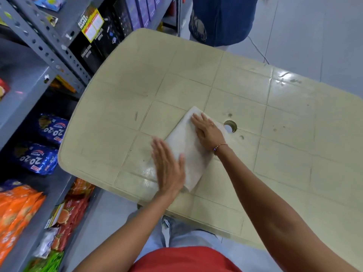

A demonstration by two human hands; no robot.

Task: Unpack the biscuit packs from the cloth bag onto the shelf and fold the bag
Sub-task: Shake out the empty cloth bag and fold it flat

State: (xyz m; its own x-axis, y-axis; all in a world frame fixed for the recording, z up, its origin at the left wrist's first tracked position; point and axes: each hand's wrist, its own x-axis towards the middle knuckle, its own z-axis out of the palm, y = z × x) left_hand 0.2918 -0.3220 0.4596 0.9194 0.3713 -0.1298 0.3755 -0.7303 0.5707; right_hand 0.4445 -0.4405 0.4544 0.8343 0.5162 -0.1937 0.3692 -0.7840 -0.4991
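A white cloth bag point(186, 150) lies folded flat into a narrow rectangle on the beige plastic table point(255, 107). My right hand point(206, 128) presses flat on its far end, fingers spread. My left hand point(169, 165) lies flat on the bag's near left edge, fingers straight and a little blurred. Neither hand grips anything. Two blue biscuit packs point(42, 143) marked 20-20 sit on the grey metal shelf point(21, 99) to the left.
The table has a round hole point(230, 126) just right of the bag. Orange packs point(17, 211) and red packs point(72, 213) fill lower shelves. Black boxes point(94, 42) stand on a far shelf. A person in blue point(220, 18) stands beyond the table.
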